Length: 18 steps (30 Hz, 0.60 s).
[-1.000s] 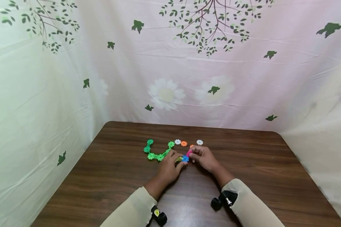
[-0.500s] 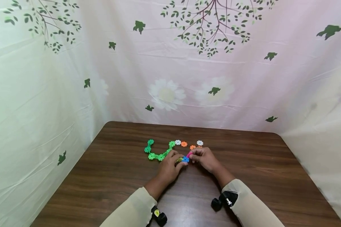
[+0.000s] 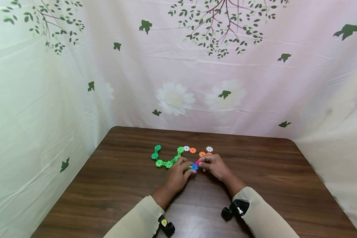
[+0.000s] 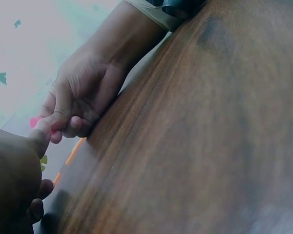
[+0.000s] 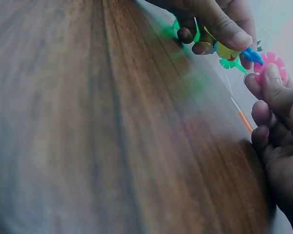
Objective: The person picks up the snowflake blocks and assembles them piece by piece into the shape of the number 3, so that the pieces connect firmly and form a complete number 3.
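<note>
Joining the pink disc (image 3: 198, 162) to the blue disc (image 3: 194, 166)

The left hand (image 3: 175, 175) pinches the blue disc between thumb and fingers. A yellow disc (image 5: 226, 52) sits directly beside it, and linked green discs (image 3: 169, 164) extend to the left on the table (image 3: 107, 185). The right hand (image 3: 215, 166) pinches the pink disc between thumb and forefinger, its rim meeting the blue one. Whether the slots are engaged cannot be told.

The step appears to be a slot-to-slot press. For a sound joint, brace the blue disc firmly, set the pink disc crosswise, align notch with notch, and push straight without twisting. Avoid tugging the green discs; their joints could loosen. Orange discs (image 3: 202, 154) lie just beyond the right hand
</note>
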Available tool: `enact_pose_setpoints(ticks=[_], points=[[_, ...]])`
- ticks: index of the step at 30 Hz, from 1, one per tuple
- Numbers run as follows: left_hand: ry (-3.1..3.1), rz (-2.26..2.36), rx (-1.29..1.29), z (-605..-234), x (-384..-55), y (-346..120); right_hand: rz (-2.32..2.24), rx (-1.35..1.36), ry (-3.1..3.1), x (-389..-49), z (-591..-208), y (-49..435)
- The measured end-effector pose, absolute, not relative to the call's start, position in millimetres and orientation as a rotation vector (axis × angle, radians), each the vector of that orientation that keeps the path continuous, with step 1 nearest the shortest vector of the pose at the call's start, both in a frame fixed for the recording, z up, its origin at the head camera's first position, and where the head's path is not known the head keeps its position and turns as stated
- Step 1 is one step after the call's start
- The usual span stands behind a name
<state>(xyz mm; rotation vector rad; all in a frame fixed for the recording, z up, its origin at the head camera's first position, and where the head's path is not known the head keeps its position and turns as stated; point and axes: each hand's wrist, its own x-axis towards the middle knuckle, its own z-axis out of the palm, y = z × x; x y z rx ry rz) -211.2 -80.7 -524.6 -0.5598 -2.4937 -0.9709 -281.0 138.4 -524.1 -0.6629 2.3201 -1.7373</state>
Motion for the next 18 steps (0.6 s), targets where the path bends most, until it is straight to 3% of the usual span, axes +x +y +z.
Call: enact_pose_setpoints(ticks=[18], points=[[-2.447,-0.561,-0.459,-522.4,-210.0,-81.4,-1.782,-0.637,2.337,-277.9,-522.1,134.0]])
